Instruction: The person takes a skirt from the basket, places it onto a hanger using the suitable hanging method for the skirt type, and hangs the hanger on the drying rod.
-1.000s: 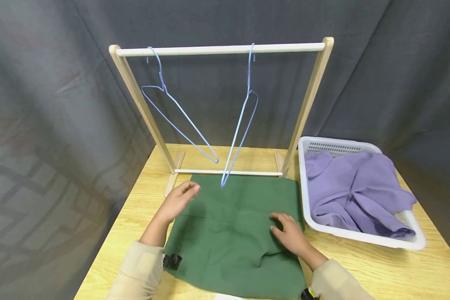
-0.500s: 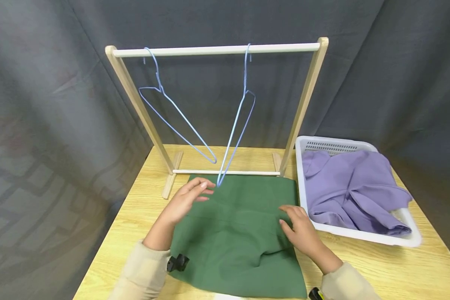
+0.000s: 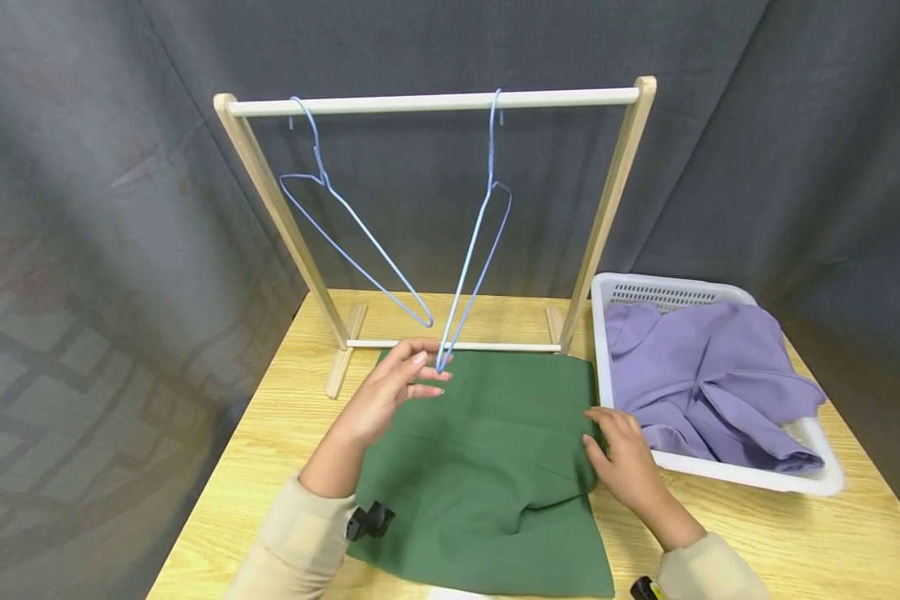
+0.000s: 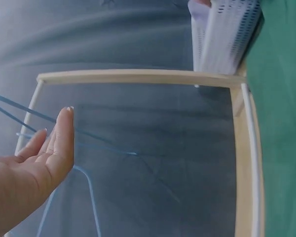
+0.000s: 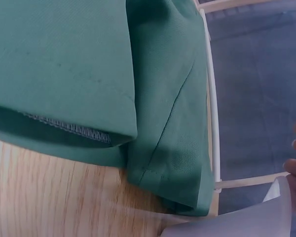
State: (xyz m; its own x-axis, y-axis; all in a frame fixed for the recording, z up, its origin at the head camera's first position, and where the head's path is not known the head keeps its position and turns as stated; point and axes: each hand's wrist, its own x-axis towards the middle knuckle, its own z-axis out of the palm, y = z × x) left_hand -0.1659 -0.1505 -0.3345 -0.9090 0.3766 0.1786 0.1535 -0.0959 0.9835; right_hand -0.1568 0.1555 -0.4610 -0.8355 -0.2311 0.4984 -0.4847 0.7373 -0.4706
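Observation:
My left hand (image 3: 378, 404), fingers straight and slightly spread, is at the lower corner of the right blue wire hanger (image 3: 491, 158). In the left wrist view the left hand (image 4: 37, 180) has its palm turned up, with blue hanger wires (image 4: 92, 197) behind it. Whether the fingers touch the wire I cannot tell. My right hand (image 3: 630, 462) hovers with relaxed fingers by the right edge of a green garment (image 3: 487, 475) laid on the table. A stitched hem and a folded edge show on the green garment (image 5: 59, 64) in the right wrist view.
A wooden rack with a white rail (image 3: 420, 102) stands at the back; another blue hanger (image 3: 322, 175) hangs at its left. On the right, a white basket (image 3: 750, 477) holds a purple garment (image 3: 727, 367). A grey curtain (image 3: 435, 42) hangs behind.
My left hand has moved right and forward to the lower corner of the right hanger, its fingers spreading. My right hand has shifted right, toward the basket. The garments have stayed put.

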